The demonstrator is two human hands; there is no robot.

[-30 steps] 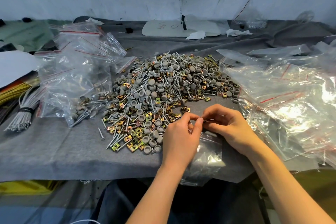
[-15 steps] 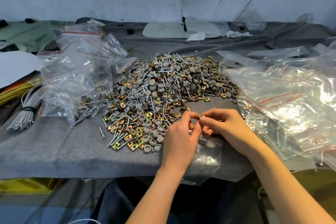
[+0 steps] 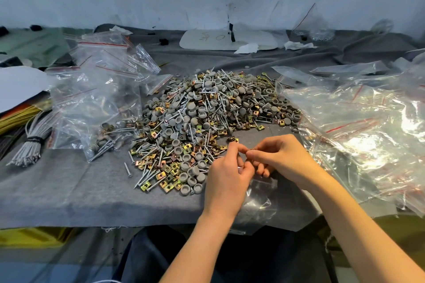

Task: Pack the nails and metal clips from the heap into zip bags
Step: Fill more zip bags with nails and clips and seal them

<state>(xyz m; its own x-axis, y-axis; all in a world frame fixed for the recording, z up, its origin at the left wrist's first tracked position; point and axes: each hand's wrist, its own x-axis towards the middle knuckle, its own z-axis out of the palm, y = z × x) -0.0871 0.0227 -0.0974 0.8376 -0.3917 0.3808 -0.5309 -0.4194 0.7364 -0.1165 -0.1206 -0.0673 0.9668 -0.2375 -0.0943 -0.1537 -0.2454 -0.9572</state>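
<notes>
Two pinches meeting over zip bag (image 3: pixel 259 204), near edge.
L hand (image 3: pixel 227 174) & R hand (image 3: pixel 285 158) are pinching small metal bits right above it, prob. for dropping straight in; heap (image 3: pixel 202 117) is lying just beyond.

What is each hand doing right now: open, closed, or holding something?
Left hand: fingers curled; holding what, cannot be told.
Right hand: pinches a small metal piece.

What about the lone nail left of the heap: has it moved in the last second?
No. The lone nail lies on the grey cloth just left of the heap, at the same spot and angle as before.
</notes>
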